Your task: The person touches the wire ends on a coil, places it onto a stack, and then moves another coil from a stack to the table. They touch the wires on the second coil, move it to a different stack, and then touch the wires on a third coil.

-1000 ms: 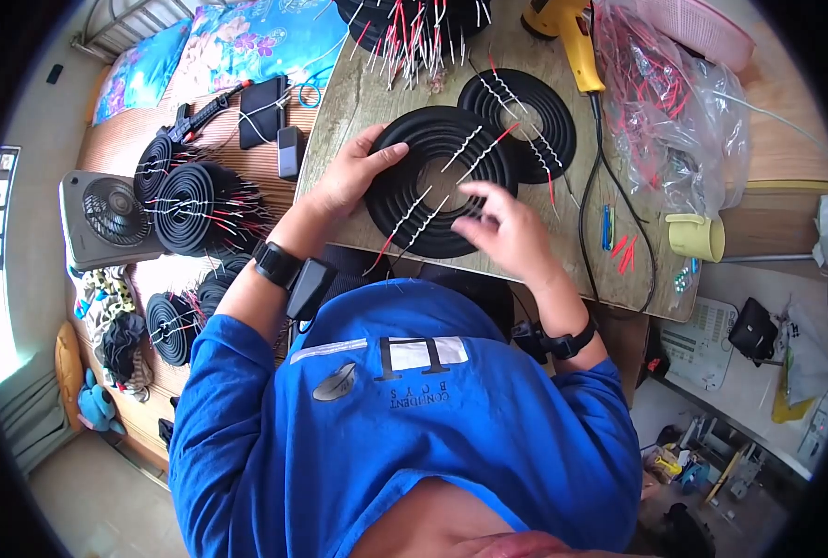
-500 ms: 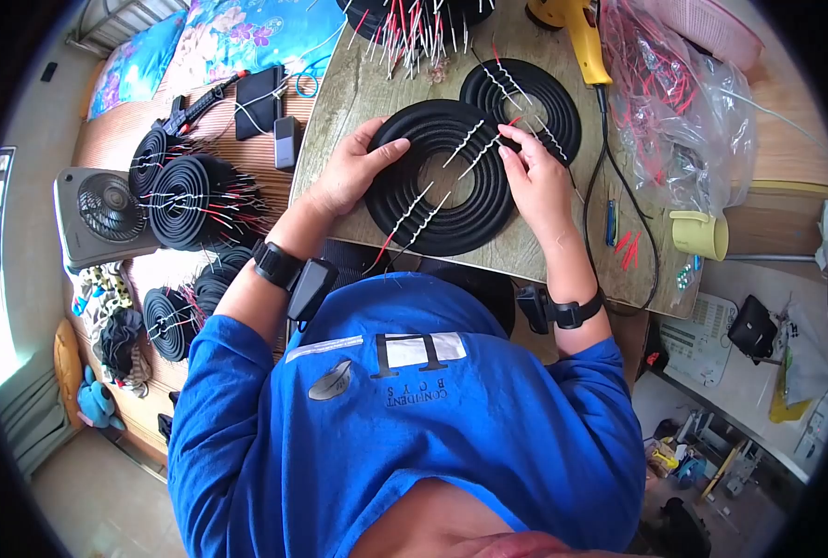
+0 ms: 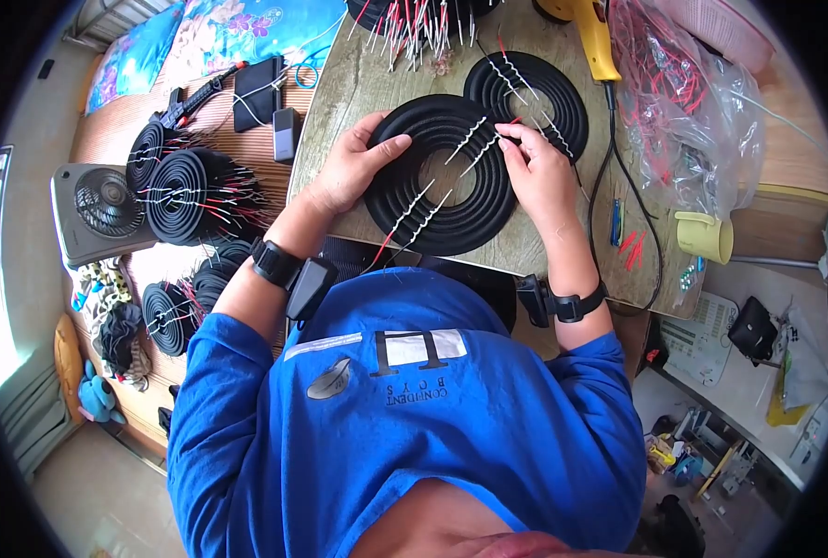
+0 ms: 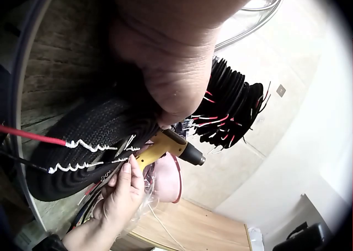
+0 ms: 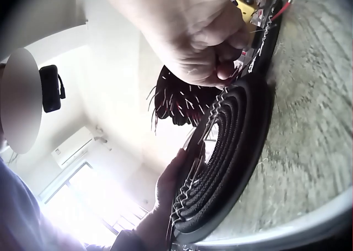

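Coil (image 3: 390,200): black, ringed round an open centre, held over the table (image 3: 339,102) in front of the person's blue shirt (image 3: 432,418); two pairs of silvery twisted strands cross its rings
Left hand (image 3: 351,174): grips the coil at its outer edge, thumb laid on the upper face; the other fingers are mostly hidden, so how closely they press together cannot be told
Right hand (image 3: 542,181): thumb and forefinger pinch the outer end of a twisted wire (image 3: 482,153) at the coil's far edge
Second coil (image 3: 572,107): flat on the table, just beyond the first, near the fingers that pinch
Stack (image 3: 367,11): black coils at the table's far side, with many red and white wire ends hanging out
Gun (image 3: 598,51): yellow, at the far right, its black cord (image 3: 611,139) running down the table
Bag (image 3: 651,139): clear plastic with red wires inside, right of the cord
Cup (image 3: 702,237): pale yellow, at the right edge, with short red tubes (image 3: 633,248) near it
Mat (image 3: 139,98): on the left, bearing more coils (image 3: 177,200) beside a grey fan (image 3: 100,209)
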`<action>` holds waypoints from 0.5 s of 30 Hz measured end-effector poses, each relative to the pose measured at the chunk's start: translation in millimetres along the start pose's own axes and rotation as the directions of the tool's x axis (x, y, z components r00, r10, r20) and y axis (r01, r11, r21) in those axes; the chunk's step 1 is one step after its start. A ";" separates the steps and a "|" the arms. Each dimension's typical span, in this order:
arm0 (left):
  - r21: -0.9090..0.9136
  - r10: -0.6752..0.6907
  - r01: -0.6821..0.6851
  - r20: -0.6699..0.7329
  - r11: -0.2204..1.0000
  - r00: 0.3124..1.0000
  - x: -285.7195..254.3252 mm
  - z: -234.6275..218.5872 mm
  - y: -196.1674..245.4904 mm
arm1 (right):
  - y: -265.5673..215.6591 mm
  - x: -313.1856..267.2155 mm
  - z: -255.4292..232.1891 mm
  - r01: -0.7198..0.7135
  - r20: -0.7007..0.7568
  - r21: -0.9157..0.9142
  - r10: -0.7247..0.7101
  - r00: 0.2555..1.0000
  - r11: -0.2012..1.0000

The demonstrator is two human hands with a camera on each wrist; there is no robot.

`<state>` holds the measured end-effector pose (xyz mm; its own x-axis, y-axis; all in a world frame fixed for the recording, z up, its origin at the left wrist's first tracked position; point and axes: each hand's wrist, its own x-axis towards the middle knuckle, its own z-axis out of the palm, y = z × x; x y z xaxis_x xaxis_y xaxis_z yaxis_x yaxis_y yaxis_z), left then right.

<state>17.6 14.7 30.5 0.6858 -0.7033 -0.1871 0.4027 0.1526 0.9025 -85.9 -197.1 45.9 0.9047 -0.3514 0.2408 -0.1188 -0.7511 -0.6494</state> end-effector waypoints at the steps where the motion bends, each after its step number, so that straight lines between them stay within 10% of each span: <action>1: -0.001 -0.001 0.001 -0.002 1.000 1.000 0.0 -0.1 0.0 | 0.8 0.2 0.6 0.026 -0.016 0.018 -0.026 1.000 1.000; 15: 0.036 -0.009 0.010 -0.027 0.999 1.000 3.2 -1.2 -1.3 | -1.4 1.7 0.1 -0.040 -0.012 0.037 0.041 0.999 0.998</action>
<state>20.0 13.1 28.2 0.6982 -0.6858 -0.2055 0.3875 0.1206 0.9140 -84.2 -196.5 47.2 0.8941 -0.3885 0.2227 -0.1399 -0.7148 -0.6852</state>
